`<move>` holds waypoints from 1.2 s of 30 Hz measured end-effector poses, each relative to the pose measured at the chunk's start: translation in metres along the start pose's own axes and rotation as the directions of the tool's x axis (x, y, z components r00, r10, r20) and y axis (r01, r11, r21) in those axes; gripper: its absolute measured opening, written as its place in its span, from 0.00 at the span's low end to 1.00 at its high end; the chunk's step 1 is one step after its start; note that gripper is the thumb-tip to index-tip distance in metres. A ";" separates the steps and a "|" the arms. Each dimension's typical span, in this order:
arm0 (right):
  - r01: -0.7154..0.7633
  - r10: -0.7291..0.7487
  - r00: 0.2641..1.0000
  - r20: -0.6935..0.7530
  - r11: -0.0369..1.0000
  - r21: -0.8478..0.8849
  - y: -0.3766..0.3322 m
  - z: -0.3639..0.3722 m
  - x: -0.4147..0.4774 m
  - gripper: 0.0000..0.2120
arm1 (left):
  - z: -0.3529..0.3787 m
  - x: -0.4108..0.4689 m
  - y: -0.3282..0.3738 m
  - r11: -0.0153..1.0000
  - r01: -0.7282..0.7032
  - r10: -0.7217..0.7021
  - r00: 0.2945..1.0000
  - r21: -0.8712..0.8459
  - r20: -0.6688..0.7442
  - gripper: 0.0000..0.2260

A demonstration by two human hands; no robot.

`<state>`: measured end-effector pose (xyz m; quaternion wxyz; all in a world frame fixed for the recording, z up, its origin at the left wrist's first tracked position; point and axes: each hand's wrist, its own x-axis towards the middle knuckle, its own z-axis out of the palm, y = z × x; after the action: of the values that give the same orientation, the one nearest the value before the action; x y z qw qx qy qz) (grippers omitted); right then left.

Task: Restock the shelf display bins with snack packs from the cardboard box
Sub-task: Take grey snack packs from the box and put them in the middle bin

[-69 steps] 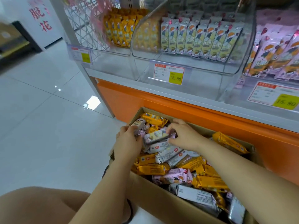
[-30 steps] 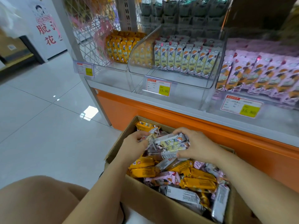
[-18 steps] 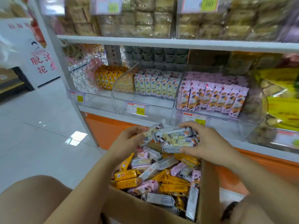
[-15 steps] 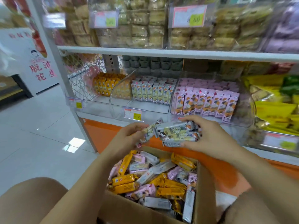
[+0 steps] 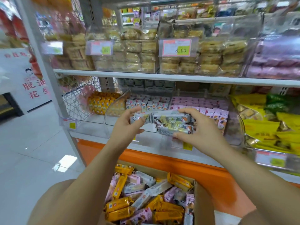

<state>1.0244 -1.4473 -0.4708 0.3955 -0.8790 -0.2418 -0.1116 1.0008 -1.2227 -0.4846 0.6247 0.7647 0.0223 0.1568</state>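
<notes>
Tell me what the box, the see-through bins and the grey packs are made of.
Cardboard box: brown matte cardboard, with a dull folded flap. Clear bins: probably hard glossy plastic; packs show through. Grey snack packs: likely thin printed plastic film, slightly shiny.

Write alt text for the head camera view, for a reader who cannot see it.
A person's left hand and right hand grip a bundle of grey snack packs in front of a clear shelf bin stocked with matching packs. Below, an open cardboard box holds mixed yellow, pink and grey packs.
</notes>
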 end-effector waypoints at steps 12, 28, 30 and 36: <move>-0.003 0.020 0.990 0.141 0.993 -0.119 -0.012 0.095 0.104 0.32 | -0.068 0.062 -0.039 0.943 0.017 0.090 0.949 0.331 -0.304 0.13; -0.267 0.381 0.752 0.538 0.922 -0.280 0.027 0.181 0.181 0.27 | -0.105 0.159 -0.094 0.771 -0.217 0.286 0.958 0.599 -0.021 0.18; -0.298 0.411 0.732 0.544 0.910 -0.287 0.028 0.182 0.182 0.25 | -0.107 0.166 -0.099 0.727 -0.224 0.260 0.965 0.649 0.042 0.19; -0.203 0.180 0.934 0.307 0.978 0.044 -0.002 0.188 0.185 0.25 | -0.114 0.178 -0.100 0.760 -0.304 0.237 0.953 0.575 0.191 0.19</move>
<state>1.1831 -1.2426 -0.5219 0.3958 -0.8895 -0.2164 0.0723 1.1554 -1.0516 -0.5236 0.3225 0.9246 -0.0734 0.1892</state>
